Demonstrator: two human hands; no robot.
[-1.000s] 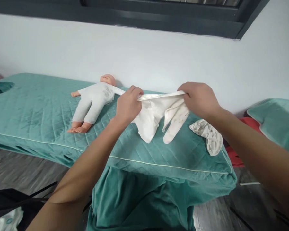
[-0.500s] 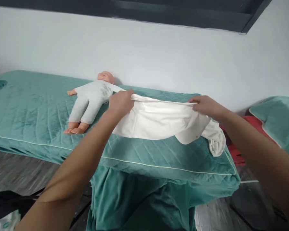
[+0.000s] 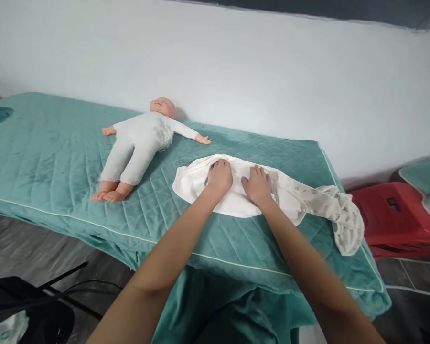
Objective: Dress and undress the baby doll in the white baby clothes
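On white cloth (image 3: 233,204), both hands (image 3: 220,176) rest palm-down.

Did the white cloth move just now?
Yes, down: the white cloth hung above the green bed before, and now it lies on it.

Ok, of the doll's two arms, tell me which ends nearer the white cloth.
The arm stretched toward the picture's right, ending just beyond the white cloth; the other arm points left, away from it.

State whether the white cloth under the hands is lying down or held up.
Lying down: the white cloth rests on the green bed, left hand and right hand on top. Folded double or not: cannot tell.
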